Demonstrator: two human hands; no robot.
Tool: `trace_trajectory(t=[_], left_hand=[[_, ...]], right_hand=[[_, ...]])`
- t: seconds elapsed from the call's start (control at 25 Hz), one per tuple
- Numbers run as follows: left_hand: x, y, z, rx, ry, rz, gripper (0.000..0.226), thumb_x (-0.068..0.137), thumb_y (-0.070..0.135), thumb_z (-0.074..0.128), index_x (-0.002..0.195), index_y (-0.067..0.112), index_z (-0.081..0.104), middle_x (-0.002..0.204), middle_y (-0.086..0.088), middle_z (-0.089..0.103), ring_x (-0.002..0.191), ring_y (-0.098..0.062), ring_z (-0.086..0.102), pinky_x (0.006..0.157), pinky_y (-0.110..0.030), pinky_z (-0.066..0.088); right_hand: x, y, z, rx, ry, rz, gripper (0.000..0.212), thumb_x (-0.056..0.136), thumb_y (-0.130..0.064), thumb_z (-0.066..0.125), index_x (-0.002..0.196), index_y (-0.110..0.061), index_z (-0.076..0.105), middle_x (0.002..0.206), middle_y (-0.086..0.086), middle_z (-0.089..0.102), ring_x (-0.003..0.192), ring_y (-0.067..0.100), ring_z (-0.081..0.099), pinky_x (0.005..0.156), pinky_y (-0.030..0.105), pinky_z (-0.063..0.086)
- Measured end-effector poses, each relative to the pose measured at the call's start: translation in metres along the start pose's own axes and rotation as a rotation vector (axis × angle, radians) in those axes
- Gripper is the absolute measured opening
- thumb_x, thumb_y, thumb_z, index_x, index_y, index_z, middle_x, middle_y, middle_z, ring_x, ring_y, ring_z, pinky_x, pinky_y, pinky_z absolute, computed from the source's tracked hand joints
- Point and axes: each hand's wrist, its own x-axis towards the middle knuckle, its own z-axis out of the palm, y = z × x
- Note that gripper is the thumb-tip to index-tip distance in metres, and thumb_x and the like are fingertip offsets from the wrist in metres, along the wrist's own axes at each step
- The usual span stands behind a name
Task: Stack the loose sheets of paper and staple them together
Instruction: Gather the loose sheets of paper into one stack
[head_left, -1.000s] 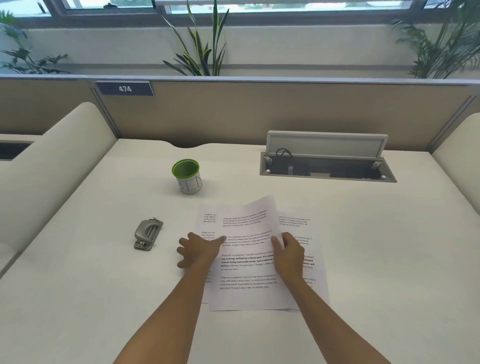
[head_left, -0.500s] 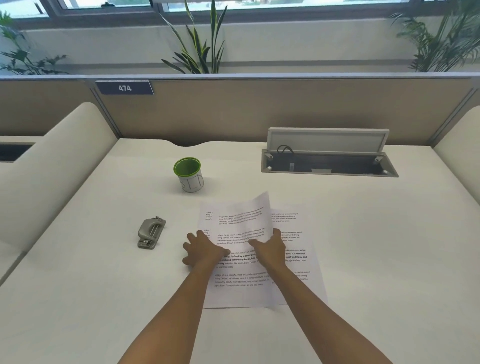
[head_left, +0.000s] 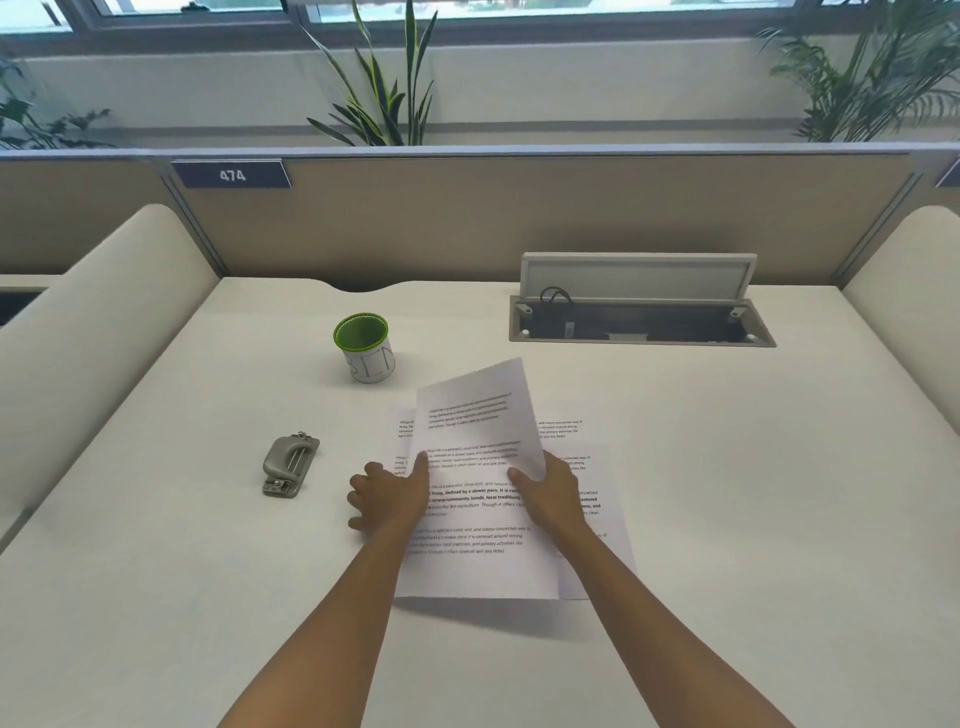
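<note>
Printed sheets (head_left: 467, 566) fanned, overlapping, top one lifted; grey stapler (head_left: 289, 466) left

Cream desk (head_left: 727, 493) w/ open cable tray (head_left: 641, 325) at back. On it: green-rimmed cup (head_left: 364, 347), grey stapler (head_left: 289, 465) to the left, printed sheets (head_left: 582, 467) near the middle.

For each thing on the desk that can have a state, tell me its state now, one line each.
top sheet: lifted off the desk, tilted, held at both sides.
lower sheets: flat on the desk, fanned out, not aligned.
stapler: lying apart from the papers, untouched.
green-rimmed cup: upright.
cable box lid: raised open.
left hand: holds the top sheet's left edge.
right hand: grips its right edge.
</note>
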Motion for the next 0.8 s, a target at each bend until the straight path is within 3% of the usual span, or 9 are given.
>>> trace_trajectory(t=[0.16, 0.28, 0.48, 0.68, 0.8], left_hand=[[-0.003, -0.002, 0.001, 0.057, -0.004, -0.030, 0.074, 0.076, 0.044, 0.074, 0.131, 0.007, 0.040, 0.138, -0.016, 0.038, 0.131, -0.034, 0.036, 0.103, -0.049, 0.038], [-0.007, -0.002, -0.003, 0.111, -0.050, -0.057, 0.090, 0.063, 0.037, 0.089, 0.130, 0.009, 0.036, 0.137, -0.015, 0.035, 0.128, -0.034, 0.037, 0.095, -0.046, 0.041], [-0.008, 0.001, -0.012, -0.080, -0.106, -0.073, 0.090, 0.061, 0.020, 0.095, 0.126, 0.004, 0.036, 0.134, -0.022, 0.041, 0.120, -0.042, 0.054, 0.082, -0.043, 0.047], [0.003, -0.007, -0.014, -0.129, -0.178, -0.072, 0.063, 0.060, 0.035, 0.088, 0.107, 0.010, 0.054, 0.112, -0.012, 0.067, 0.102, -0.035, 0.065, 0.093, -0.045, 0.053], [0.010, -0.004, -0.019, -0.330, -0.264, -0.115, 0.059, 0.061, 0.043, 0.088, 0.100, 0.008, 0.061, 0.099, -0.008, 0.069, 0.095, -0.030, 0.067, 0.087, -0.039, 0.056]], right_hand=[[0.002, 0.006, -0.011, -0.025, 0.055, 0.062, 0.038, 0.095, -0.026, 0.063, 0.128, -0.009, 0.063, 0.127, 0.007, 0.067, 0.119, 0.029, 0.061, 0.095, 0.033, 0.048], [0.002, 0.010, -0.016, -0.043, 0.083, 0.089, 0.038, 0.096, -0.026, 0.062, 0.130, -0.009, 0.062, 0.128, 0.007, 0.067, 0.120, 0.030, 0.061, 0.095, 0.034, 0.048], [0.002, 0.020, -0.021, -0.091, 0.063, 0.093, 0.037, 0.094, -0.026, 0.063, 0.128, -0.011, 0.064, 0.126, 0.008, 0.069, 0.118, 0.030, 0.063, 0.100, 0.041, 0.050], [0.000, 0.021, -0.019, -0.112, 0.037, 0.055, 0.038, 0.096, -0.022, 0.062, 0.131, -0.008, 0.062, 0.129, 0.009, 0.067, 0.122, 0.029, 0.060, 0.098, 0.033, 0.047], [-0.001, 0.019, -0.015, -0.125, 0.012, 0.037, 0.036, 0.094, -0.020, 0.064, 0.128, -0.008, 0.062, 0.125, 0.008, 0.067, 0.120, 0.027, 0.060, 0.087, 0.025, 0.040]])
